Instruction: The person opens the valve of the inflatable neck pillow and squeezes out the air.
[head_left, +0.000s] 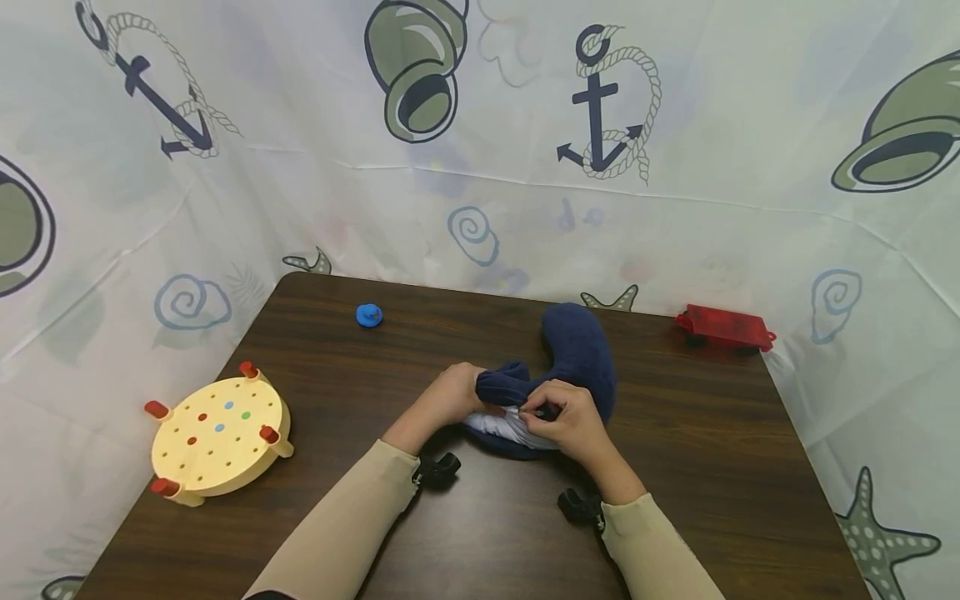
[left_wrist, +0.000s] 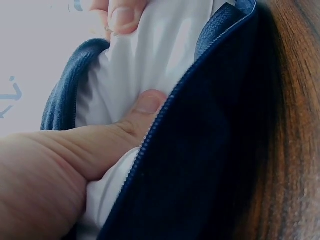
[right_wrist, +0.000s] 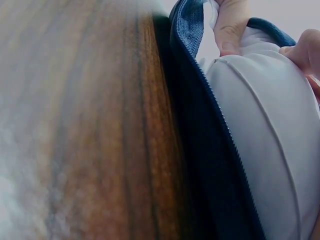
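Observation:
A navy U-shaped neck pillow (head_left: 581,350) lies on the dark wooden table (head_left: 697,467), its zipper open at the near end. The white inner cushion (head_left: 501,427) bulges out of the navy cover (left_wrist: 200,165). My left hand (head_left: 448,398) grips the open end of the pillow, its thumb (left_wrist: 147,102) pressed on the white inner cushion (left_wrist: 150,55) beside the zipper teeth. My right hand (head_left: 564,421) pinches the white fabric at the opening; one of its fingers (left_wrist: 122,15) shows in the left wrist view. In the right wrist view the navy cover (right_wrist: 200,125) edges the white inner cushion (right_wrist: 270,145).
A round yellow peg board (head_left: 217,433) with red pegs sits at the left front of the table. A small blue toy (head_left: 368,315) lies at the back left, and a red toy cart (head_left: 723,327) at the back right corner. A printed curtain (head_left: 480,150) encloses the table.

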